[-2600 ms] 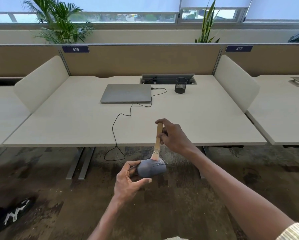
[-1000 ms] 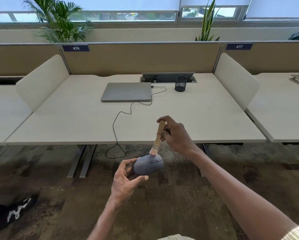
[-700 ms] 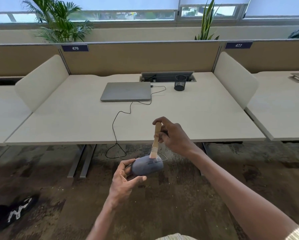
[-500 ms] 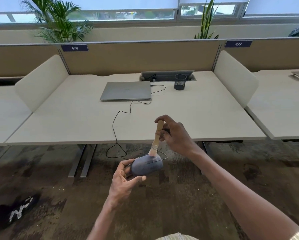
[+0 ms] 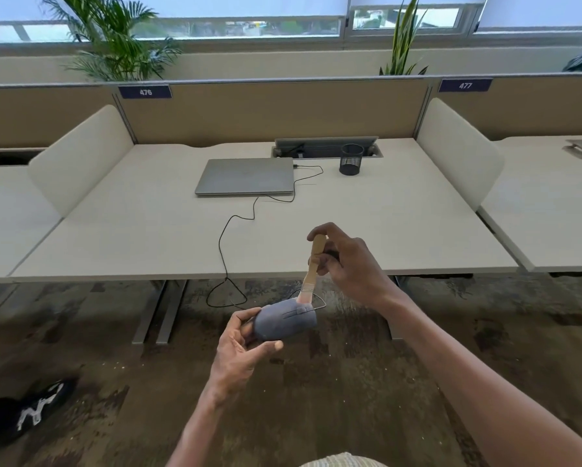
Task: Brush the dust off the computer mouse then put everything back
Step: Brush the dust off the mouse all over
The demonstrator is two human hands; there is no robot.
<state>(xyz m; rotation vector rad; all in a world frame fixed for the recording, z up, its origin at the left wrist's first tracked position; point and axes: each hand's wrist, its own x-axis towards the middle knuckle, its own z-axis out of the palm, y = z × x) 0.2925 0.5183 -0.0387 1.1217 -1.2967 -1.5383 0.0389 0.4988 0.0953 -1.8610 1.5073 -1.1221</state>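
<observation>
The mouse [image 5: 284,323], light, hard and probably smooth, sat in the air before the tabletop [image 5: 148,237], best held by its sides; the left hand [image 5: 240,352] pinched its rear. The right hand [image 5: 348,264] gripped the brush [image 5: 311,271], bristles touching its front. The mesh cup [image 5: 351,159] looked empty.

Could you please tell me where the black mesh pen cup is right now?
The black mesh pen cup stands at the back of the desk, right of the closed laptop, just in front of the cable tray.
</observation>
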